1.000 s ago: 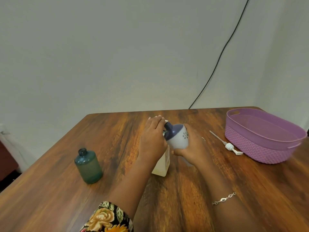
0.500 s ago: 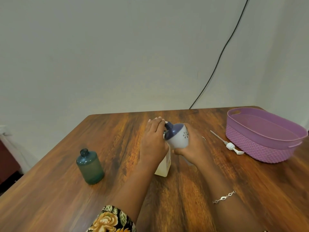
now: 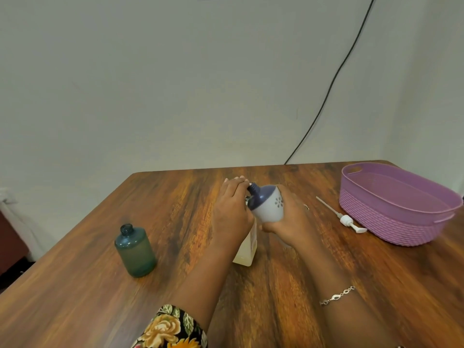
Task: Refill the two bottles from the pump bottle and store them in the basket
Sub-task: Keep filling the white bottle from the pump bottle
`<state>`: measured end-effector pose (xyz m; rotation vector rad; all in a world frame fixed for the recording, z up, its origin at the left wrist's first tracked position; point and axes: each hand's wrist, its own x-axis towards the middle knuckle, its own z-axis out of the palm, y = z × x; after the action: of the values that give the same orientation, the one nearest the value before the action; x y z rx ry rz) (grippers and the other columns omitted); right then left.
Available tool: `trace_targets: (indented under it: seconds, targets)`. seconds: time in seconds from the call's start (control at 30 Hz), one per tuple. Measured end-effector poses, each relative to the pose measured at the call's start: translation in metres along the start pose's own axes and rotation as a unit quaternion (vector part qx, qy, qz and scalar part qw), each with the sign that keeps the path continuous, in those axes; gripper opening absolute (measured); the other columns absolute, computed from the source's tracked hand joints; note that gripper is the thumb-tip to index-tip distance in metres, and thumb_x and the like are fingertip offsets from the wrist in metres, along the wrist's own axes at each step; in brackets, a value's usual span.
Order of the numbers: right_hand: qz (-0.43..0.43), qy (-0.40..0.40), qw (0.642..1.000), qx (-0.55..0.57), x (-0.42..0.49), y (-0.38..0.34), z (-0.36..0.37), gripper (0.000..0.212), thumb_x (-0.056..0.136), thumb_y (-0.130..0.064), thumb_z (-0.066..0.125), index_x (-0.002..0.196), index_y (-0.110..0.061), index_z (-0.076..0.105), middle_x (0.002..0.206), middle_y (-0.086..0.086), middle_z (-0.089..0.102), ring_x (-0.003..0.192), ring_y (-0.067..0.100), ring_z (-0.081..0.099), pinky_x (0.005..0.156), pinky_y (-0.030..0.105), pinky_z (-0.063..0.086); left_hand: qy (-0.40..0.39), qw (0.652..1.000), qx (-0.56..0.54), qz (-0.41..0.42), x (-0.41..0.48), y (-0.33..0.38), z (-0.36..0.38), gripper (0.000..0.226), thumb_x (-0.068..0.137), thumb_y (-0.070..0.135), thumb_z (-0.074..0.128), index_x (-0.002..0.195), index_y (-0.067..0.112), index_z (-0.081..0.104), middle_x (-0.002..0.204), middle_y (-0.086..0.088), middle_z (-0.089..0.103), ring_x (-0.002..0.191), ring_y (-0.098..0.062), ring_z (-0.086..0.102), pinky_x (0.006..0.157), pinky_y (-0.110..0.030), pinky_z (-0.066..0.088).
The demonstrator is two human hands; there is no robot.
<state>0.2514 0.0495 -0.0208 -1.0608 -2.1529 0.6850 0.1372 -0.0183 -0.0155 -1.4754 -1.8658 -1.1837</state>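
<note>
Since a moment ago almost nothing has moved. The left hand [image 3: 232,209] still grips the top of the pump bottle [image 3: 247,254] on the counter [image 3: 175,222]. The right hand [image 3: 288,222] holds the white-and-blue bottle [image 3: 267,205] tilted, with its neck at the left hand. I judge the refilling continues. The green bottle [image 3: 135,247] stands apart, and the basket [image 3: 376,222] has no bottle yet.

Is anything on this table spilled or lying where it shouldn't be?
No spill shows. The pump head lies loose on the table beside the basket, off its pump bottle, which the left hand grips. The right hand holds the white-and-blue bottle tilted, neck towards it.
</note>
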Motion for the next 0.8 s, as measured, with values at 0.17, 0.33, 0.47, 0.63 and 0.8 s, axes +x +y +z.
trace_targets:
  seconds: [0.17, 0.33, 0.47, 0.63, 0.8]
  targets:
    - [-0.01, 0.001, 1.0, 0.0, 0.001, -0.002, 0.001, 0.085, 0.057, -0.027, 0.081, 0.13, -0.026, 0.037, 0.12, 0.002, 0.051, 0.105, 0.021, 0.051, 0.081, 0.039, 0.048, 0.024, 0.999, -0.021, -0.007, 0.006, -0.001, 0.0, 0.036, 0.064, -0.015, 0.067, 0.098, -0.002, 0.069, 0.1, -0.013, 0.069, 0.097, -0.029, 0.065, 0.095, -0.04, 0.045]
    - [0.0, 0.008, 1.0, -0.023, 0.002, 0.005, 0.004, 0.091, 0.055, -0.03, 0.083, 0.133, -0.027, 0.035, 0.122, 0.002, 0.05, 0.107, 0.023, 0.05, 0.083, 0.043, 0.049, 0.035, 0.999, -0.003, 0.006, -0.003, -0.002, 0.006, 0.04, 0.058, -0.019, 0.071, 0.095, -0.003, 0.069, 0.096, -0.013, 0.069, 0.093, -0.03, 0.066, 0.086, -0.048, 0.053]
    - [0.002, 0.0, 1.0, -0.012, 0.001, 0.005, 0.002, 0.092, 0.056, -0.03, 0.083, 0.134, -0.026, 0.034, 0.124, 0.002, 0.049, 0.11, 0.023, 0.049, 0.085, 0.043, 0.048, 0.035, 0.999, -0.01, 0.003, 0.001, -0.001, 0.003, 0.04, 0.058, -0.019, 0.069, 0.095, -0.003, 0.069, 0.098, -0.014, 0.069, 0.093, -0.03, 0.066, 0.09, -0.045, 0.05]
    - [-0.003, -0.002, 1.0, -0.01, 0.002, 0.0, 0.002, 0.09, 0.056, -0.026, 0.082, 0.133, -0.026, 0.035, 0.123, 0.003, 0.049, 0.108, 0.023, 0.049, 0.084, 0.044, 0.048, 0.034, 0.998, -0.041, -0.028, 0.008, 0.001, 0.001, 0.035, 0.065, -0.015, 0.06, 0.097, -0.002, 0.069, 0.101, -0.013, 0.069, 0.097, -0.028, 0.064, 0.092, -0.038, 0.048]
    - [-0.005, -0.001, 1.0, -0.027, 0.003, 0.001, 0.002, 0.09, 0.057, -0.027, 0.082, 0.134, -0.026, 0.035, 0.121, 0.003, 0.05, 0.109, 0.024, 0.049, 0.084, 0.044, 0.048, 0.047, 0.998, -0.03, -0.018, -0.005, 0.0, 0.007, 0.038, 0.064, -0.018, 0.064, 0.098, -0.003, 0.068, 0.099, -0.012, 0.068, 0.095, -0.028, 0.064, 0.092, -0.047, 0.049]
